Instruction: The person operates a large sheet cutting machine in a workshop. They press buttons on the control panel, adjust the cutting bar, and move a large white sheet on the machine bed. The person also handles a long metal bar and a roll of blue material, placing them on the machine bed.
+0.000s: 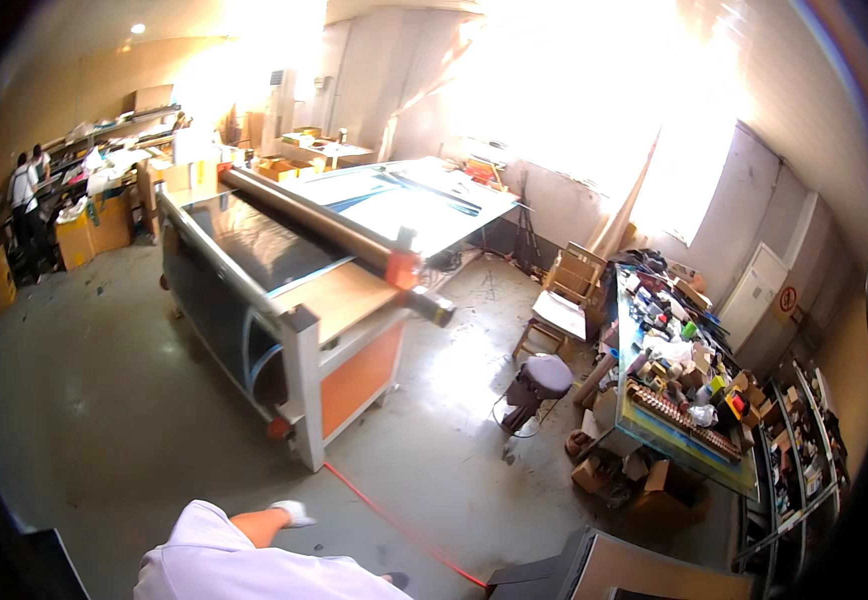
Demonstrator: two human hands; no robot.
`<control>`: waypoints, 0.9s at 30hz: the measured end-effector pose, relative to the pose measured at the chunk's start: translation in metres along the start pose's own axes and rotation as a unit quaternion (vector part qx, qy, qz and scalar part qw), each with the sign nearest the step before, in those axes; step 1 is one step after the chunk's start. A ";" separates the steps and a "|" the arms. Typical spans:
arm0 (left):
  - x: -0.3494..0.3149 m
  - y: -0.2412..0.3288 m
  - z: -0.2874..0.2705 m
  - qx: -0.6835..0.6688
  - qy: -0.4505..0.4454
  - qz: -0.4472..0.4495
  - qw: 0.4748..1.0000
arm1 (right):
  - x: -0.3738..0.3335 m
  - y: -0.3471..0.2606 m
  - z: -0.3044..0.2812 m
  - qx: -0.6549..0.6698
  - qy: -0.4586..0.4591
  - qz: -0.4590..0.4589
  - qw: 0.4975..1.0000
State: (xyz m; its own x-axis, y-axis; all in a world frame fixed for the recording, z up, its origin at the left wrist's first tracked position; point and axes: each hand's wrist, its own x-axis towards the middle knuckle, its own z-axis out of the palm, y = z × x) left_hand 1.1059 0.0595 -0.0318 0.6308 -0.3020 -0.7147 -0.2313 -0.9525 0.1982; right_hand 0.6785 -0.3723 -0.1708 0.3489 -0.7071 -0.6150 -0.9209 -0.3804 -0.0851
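At the lower edge, only one arm in a white sleeve (pixel 204 555) is seen, its gloved hand (pixel 292 513) hanging over the grey floor (pixel 104 420); which hand it is, and whether its fingers are spread or pressed together, cannot be told. Nearest it, a large cutting machine (pixel 294 300) with a dark roll (pixel 324 225) is stood, and a red cable (pixel 394 530) is laid beside.

A large cutting machine (pixel 284 270) with orange panels fills the centre, a dark roll (pixel 334 235) lying across its bed. At three o'clock stands a cluttered workbench (pixel 674 370), a round stool (pixel 544 378) beside it. A red cable (pixel 394 525) crosses the floor (two people (pixel 26 200) work at ten o'clock).
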 end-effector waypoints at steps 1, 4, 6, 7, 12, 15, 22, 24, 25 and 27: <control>0.000 0.010 -0.008 -0.002 -0.028 -0.044 0.999 | 0.021 -0.001 -0.023 0.005 0.003 0.003 1.000; 0.016 0.056 -0.042 0.037 -0.066 -0.068 0.995 | 0.080 0.012 -0.081 0.021 0.013 0.017 1.000; 0.041 0.068 -0.053 0.033 -0.045 -0.088 0.995 | 0.120 0.007 -0.102 -0.035 0.014 -0.038 0.999; 0.060 0.097 -0.063 0.037 -0.025 -0.058 0.997 | 0.146 0.029 -0.115 -0.157 0.030 -0.107 0.981; 0.158 0.186 -0.129 0.125 -0.029 0.014 0.992 | 0.155 -0.098 -0.229 0.272 0.198 -0.001 0.942; 0.271 0.315 -0.167 0.199 -0.031 0.154 0.967 | 0.175 -0.075 -0.266 0.426 0.264 0.017 0.865; 0.451 0.605 -0.241 -0.085 -0.314 0.192 0.926 | 0.162 -0.061 -0.365 0.500 0.389 0.346 0.692; 0.413 0.734 -0.218 0.072 -0.310 0.320 0.892 | 0.156 -0.026 -0.357 0.486 0.437 0.443 0.614; 0.409 0.781 -0.219 0.118 -0.329 0.375 0.859 | 0.151 -0.030 -0.365 0.494 0.455 0.473 0.571; 0.380 0.857 -0.202 0.157 -0.356 0.449 0.805 | 0.153 -0.016 -0.362 0.427 0.446 0.553 0.560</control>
State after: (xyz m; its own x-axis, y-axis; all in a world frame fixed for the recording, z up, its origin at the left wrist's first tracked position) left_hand 1.2967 -0.8801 0.0016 -0.4526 -0.6565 -0.6035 -0.6040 -0.2721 0.7491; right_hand 0.8095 -0.6901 0.0206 -0.9192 -0.3893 -0.0588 -0.2734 0.7385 -0.6164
